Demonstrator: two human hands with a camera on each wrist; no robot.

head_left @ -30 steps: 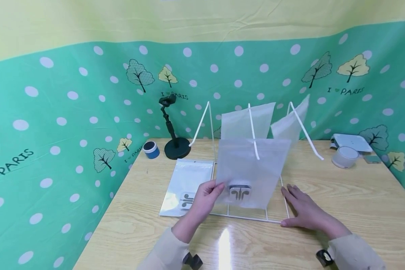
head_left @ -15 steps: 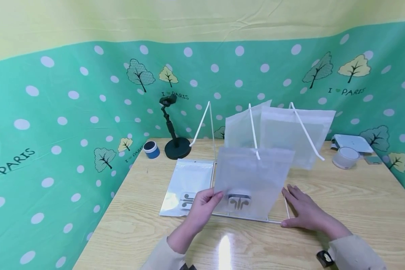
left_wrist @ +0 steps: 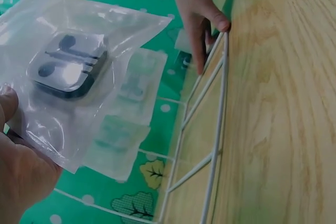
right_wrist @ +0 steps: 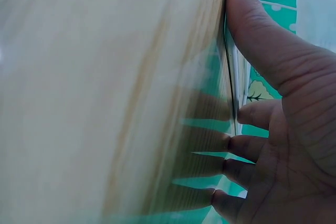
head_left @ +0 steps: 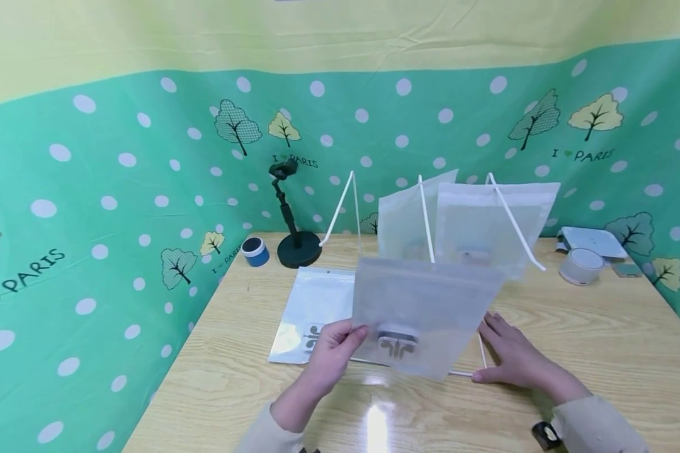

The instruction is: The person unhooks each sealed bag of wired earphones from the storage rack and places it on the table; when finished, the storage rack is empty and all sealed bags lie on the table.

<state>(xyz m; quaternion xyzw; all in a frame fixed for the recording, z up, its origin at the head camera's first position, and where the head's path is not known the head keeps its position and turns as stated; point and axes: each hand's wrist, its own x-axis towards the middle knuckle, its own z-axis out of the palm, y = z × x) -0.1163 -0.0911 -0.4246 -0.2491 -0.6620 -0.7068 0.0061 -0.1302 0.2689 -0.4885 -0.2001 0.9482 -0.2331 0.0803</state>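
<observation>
My left hand pinches the left edge of a translucent zip bag between thumb and fingers. Inside the bag sits a boxed pair of wired earphones. The bag's top edge lies just in front of the middle prong's tip on a white wire display rack. My right hand rests at the rack base's front right corner, thumb on the corner and fingers straight along the side, as the right wrist view also shows. Two similar bags hang on the rack behind: one on the middle prong, one on the right prong.
Another earphone bag lies flat at the rack's left. Further back are a blue jar and a black stand. A white round object and a white flat device stand at the back right.
My left hand has drawn the front bag toward me and down, off the middle prong's tip. The bag on the right prong has swung round to face forward. My right hand stays in place.
</observation>
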